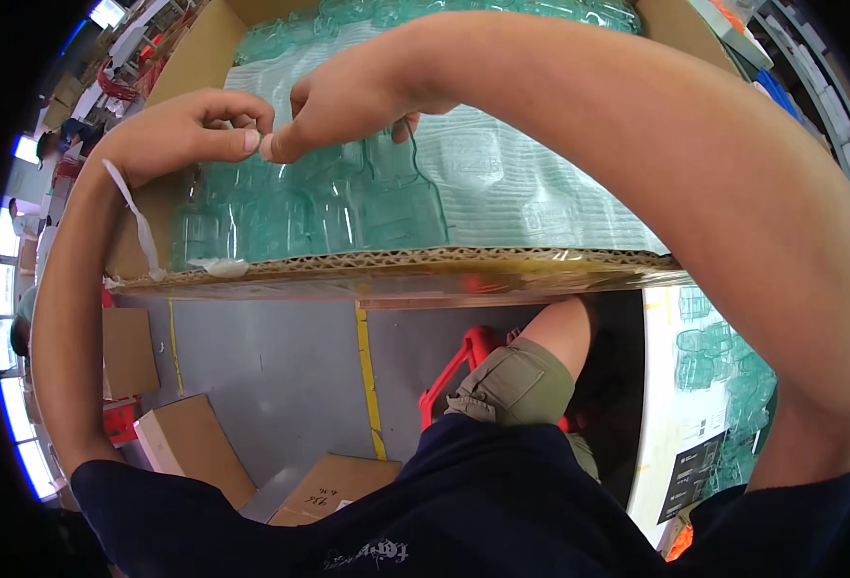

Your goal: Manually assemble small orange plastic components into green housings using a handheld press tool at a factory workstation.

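Note:
A large cardboard box (pixel 367 275) in front of me holds rows of clear, green-tinted plastic bottles (pixel 401 207). Over the bottles on the right and towards the back lies a ribbed translucent sheet (pixel 531 193). My left hand (pixel 189 130) is over the box's left part, thumb pressed against curled fingers. Reaching across, my right hand (pixel 343 106) brings its thumb tip close to the left thumb. What the two pinches hold is hidden. One right fingertip shows beside the top of a front bottle. A white strip (pixel 136 217) hangs by my left wrist.
On the floor at lower left are cardboard cartons (pixel 198 448) and yellow line markings (pixel 367 376). A red stool-like frame (pixel 454 371) stands near my leg. More green-tinted bottles (pixel 714 366) sit in a white-sided box at right. Other people are at the far left.

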Available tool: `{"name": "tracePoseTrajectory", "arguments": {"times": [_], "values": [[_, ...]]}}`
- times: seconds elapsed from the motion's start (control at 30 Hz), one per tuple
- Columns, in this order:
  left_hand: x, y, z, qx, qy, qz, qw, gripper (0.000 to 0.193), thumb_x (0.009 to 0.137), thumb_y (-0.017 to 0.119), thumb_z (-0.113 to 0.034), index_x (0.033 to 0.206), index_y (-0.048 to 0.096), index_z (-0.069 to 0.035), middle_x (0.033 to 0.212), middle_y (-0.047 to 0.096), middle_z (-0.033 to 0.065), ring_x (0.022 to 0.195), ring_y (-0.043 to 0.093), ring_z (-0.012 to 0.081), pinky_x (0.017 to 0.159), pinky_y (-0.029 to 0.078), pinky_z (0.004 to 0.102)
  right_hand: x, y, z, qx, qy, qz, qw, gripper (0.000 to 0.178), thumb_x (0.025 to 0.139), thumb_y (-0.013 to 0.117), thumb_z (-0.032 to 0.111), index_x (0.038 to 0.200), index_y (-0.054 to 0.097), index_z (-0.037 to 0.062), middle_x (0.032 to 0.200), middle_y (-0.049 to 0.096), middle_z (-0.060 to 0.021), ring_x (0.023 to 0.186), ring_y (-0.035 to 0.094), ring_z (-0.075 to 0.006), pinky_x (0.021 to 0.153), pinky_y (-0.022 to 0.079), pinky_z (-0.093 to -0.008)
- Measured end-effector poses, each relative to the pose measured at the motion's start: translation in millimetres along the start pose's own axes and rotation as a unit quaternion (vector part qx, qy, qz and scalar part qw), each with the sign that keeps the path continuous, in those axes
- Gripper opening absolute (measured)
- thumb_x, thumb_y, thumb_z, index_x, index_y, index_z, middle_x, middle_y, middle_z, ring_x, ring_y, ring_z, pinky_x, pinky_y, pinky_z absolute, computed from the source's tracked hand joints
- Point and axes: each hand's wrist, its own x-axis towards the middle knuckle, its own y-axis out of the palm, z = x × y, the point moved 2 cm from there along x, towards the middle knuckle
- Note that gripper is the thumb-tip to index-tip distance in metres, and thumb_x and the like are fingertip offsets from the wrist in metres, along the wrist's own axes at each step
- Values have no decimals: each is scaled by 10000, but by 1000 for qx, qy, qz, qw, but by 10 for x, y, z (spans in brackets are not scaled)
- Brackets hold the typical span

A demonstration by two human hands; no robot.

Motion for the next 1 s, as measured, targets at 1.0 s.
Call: {"name": "tracePoseTrajectory", "arguments": {"times": [1.0], "values": [[-96, 97, -105, 14, -5, -88, 996, 261, 940, 608, -266, 1014, 709, -37, 823, 580, -32, 746, 458, 61, 681, 382, 215, -144, -147, 207, 186, 41, 7, 982, 410, 913, 699, 372, 1095, 633, 10, 957, 636, -92, 666, 574, -174, 526, 413, -274]]}}
